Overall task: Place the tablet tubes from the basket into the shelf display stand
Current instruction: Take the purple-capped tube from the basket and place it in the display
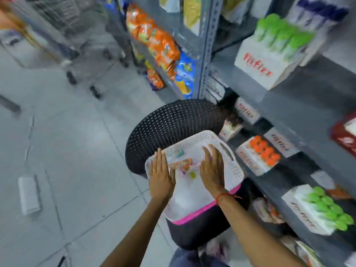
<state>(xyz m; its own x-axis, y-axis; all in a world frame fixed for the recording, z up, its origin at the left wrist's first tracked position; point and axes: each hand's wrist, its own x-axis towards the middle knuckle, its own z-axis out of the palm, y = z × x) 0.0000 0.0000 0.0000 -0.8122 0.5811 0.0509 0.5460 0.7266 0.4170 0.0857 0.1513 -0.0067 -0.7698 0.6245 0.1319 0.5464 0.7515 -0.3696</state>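
- Head view looks down on a white perforated basket [229, 166] that sits on a dark stool with a pink band [200, 228], just beside the grey shelving [308, 105]; I judge it is parked there so the stock stays within reach of the displays.
- Left hand [160, 176] lies flat over the basket's near-left rim, fingers straight and together, gripping nothing.
- Right hand [212, 168] lies palm down over the basket's middle, fingers extended; a purple tip shows at its edge, but whether it grips anything I cannot tell.
- Tablet tubes [185, 163] lie loose inside the basket between the two hands, blurred into orange, purple and yellow patches; none is lifted yet.
- White display stands on the shelves hold upright tubes sorted by cap colour: a green-capped stand [269, 60] above, an orange-capped stand [258, 157] level with the basket, another green-capped stand [316, 211] nearer.
- Red lettering runs across the front of the display boxes, but motion blur leaves it unreadable.
- Snack bags [154, 41] in orange and blue fill the further shelf bay, print illegible.
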